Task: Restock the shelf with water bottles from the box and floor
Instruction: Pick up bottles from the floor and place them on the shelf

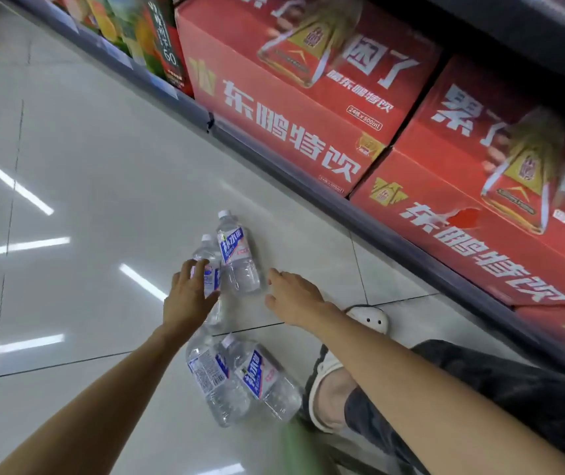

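Four bottles lie on the floor (68, 166). Left hand (188, 296) rests spread on one bottle (209, 269); right hand (293, 296), open and empty, sits beside another (238, 255).

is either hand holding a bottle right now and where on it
The left hand rests on one floor bottle around its labelled middle; a closed grip cannot be told. The right hand holds nothing.

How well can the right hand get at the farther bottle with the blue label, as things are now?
Probably well. The right hand lies open on the floor just beside the farther bottle, and nothing stands between them. The left hand is on the neighbouring bottle, not on this one.
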